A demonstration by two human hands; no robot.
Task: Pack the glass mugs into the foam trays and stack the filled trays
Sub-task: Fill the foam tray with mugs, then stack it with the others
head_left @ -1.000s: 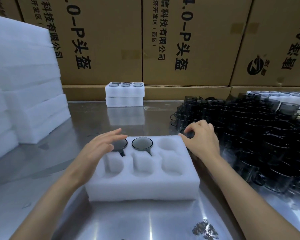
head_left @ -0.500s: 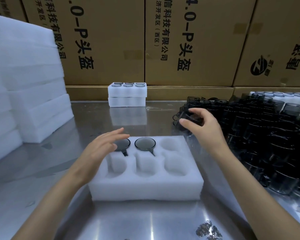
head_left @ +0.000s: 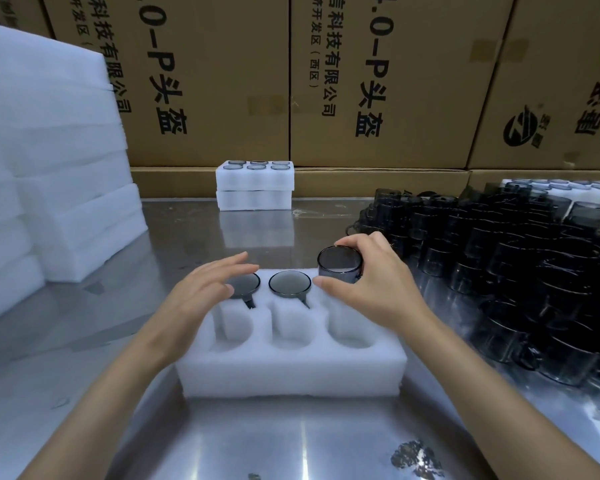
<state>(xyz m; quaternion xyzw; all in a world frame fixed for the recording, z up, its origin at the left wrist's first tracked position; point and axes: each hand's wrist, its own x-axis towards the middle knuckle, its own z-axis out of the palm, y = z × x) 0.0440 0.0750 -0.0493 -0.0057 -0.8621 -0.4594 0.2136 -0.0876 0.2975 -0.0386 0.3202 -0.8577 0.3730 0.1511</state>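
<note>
- My right hand (head_left: 378,289) grips a dark smoked-glass mug (head_left: 338,268) by its side wall, upright, above the far-right pocket of the white six-pocket foam tray (head_left: 291,368).
- My left hand (head_left: 201,296) is released, fingers straight, hovering over the far-left seated mug (head_left: 246,284).
- The tray rests on the steel table (head_left: 291,441).

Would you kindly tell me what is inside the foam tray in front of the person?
The foam tray holds two mugs in its back row. The left hand partly covers one. The right hand holds a third mug over the back right pocket. The front three pockets look empty.
</note>
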